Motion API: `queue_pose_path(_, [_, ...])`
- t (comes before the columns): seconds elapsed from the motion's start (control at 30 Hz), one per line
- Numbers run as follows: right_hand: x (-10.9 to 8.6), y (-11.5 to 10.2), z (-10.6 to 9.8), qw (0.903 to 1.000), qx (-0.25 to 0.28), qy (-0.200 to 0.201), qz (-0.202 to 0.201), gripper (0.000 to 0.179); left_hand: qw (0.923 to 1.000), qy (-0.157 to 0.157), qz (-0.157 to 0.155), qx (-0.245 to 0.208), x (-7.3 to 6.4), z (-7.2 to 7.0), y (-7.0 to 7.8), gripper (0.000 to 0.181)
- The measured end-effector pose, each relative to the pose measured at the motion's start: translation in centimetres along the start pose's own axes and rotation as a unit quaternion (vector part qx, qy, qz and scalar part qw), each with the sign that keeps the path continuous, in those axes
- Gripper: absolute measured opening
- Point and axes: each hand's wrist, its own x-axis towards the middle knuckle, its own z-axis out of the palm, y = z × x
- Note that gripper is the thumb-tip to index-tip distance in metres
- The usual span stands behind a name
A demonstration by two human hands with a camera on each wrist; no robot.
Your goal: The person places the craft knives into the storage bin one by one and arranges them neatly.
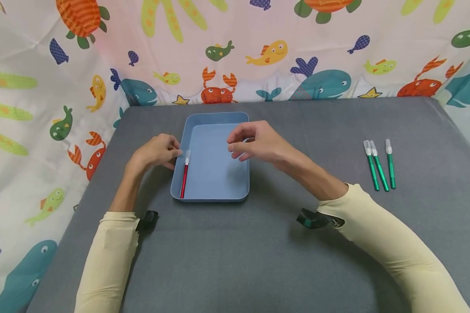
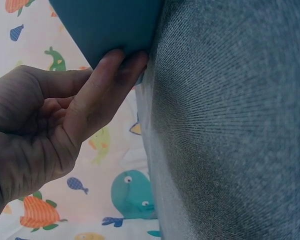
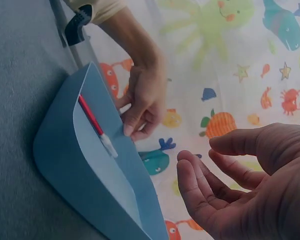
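Note:
A shallow blue tray [image 1: 219, 174] lies on the grey table, with a red felt-tip pen [image 1: 185, 176] along its left side, its whitish cap pointing to the far end. My left hand [image 1: 158, 151] grips the tray's left wall, thumb at the rim and fingers against the outer side, as the left wrist view shows with the hand [image 2: 65, 105] at the tray wall [image 2: 115, 30]. Above the tray's right edge hovers my right hand [image 1: 258, 141], fingers loosely bent and holding nothing. In the right wrist view this hand [image 3: 255, 185] has a gap between thumb and fingertips.
Three green felt-tip pens with whitish caps lie on the right of the table: a left pen [image 1: 371, 167], a middle pen [image 1: 380, 167] and a right pen [image 1: 390, 165]. A curtain [image 1: 243, 26] printed with sea animals hangs behind and left of the grey table [image 1: 227, 261].

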Motion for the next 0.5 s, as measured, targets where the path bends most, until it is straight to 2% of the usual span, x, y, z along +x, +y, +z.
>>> queue_pose_path(0.3, [-1.6,0.9,-2.8,0.998,-0.048,0.037,0.021,0.027,0.9999,-0.01,0.013,-0.001,0.1,0.0,-0.2,0.031])
queue_pose_path(0.5, [-2.7,1.7,-5.1,0.995,-0.068,0.065,0.034,0.03,0.9999,-0.006,0.009,0.008,0.3,0.1,-0.4,0.029])
